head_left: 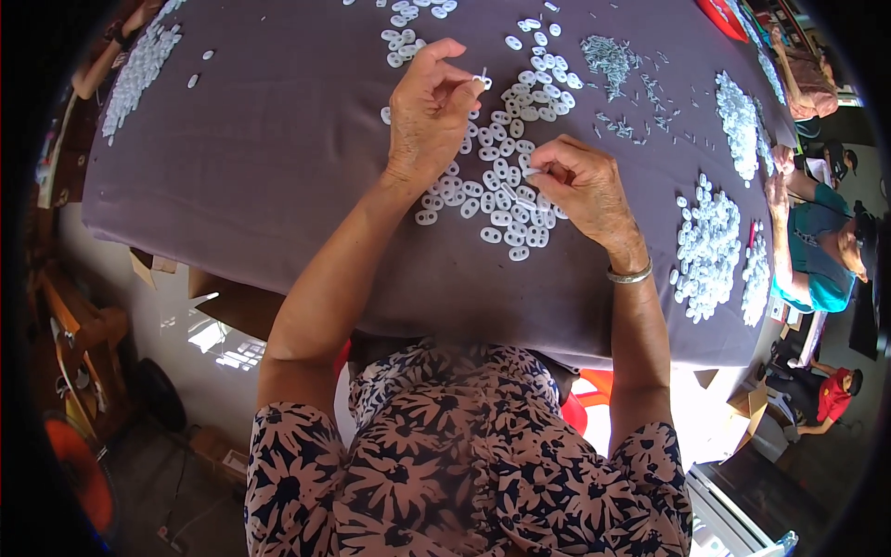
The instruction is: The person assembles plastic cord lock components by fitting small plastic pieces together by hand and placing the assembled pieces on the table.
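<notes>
My left hand is raised over the grey-purple cloth on the table, its fingertips pinching a small white plastic piece. My right hand rests lower and to the right, with a metal bangle on its wrist, fingers closed on another small white piece at the edge of a spread of white oval two-hole parts. Both hands hover over this spread, which lies between them.
A heap of small grey metal pins lies beyond the ovals. More piles of white parts sit at the right, and another pile of white parts at the far left. Another person in a teal shirt sits at the right table edge.
</notes>
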Motion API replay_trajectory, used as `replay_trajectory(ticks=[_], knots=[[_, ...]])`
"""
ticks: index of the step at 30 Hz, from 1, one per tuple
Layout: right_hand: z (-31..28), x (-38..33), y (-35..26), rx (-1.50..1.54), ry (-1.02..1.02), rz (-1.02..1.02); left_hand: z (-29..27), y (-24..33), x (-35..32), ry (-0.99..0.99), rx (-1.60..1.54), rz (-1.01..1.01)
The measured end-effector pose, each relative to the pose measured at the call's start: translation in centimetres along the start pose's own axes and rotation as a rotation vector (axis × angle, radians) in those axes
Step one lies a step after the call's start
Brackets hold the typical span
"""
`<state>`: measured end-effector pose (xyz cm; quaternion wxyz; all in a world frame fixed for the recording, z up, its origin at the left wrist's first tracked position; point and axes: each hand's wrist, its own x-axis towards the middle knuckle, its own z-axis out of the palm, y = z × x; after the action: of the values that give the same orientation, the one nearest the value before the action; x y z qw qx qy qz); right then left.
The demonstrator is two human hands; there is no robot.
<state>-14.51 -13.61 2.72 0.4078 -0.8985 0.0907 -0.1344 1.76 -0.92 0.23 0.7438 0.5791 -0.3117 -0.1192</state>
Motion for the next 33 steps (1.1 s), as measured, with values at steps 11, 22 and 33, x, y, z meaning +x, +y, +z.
replay_trajectory(ticks=[11,22,33], knots=[[-1.6,1.1,1.1,-0.383,0.299,-0.014,0.2,0.1,-0.3,-0.073,0.061,-0.058],[-0.9,2.2,1.0,-0.215,0.284,0.229,0.5,-0.1,-0.6,-0.052,0.007,-0.067],[-1.8,1.9,2.5,-0.188,0.2,0.148,0.7,-0.6,-0.8,-0.136,-0.031,-0.077]])
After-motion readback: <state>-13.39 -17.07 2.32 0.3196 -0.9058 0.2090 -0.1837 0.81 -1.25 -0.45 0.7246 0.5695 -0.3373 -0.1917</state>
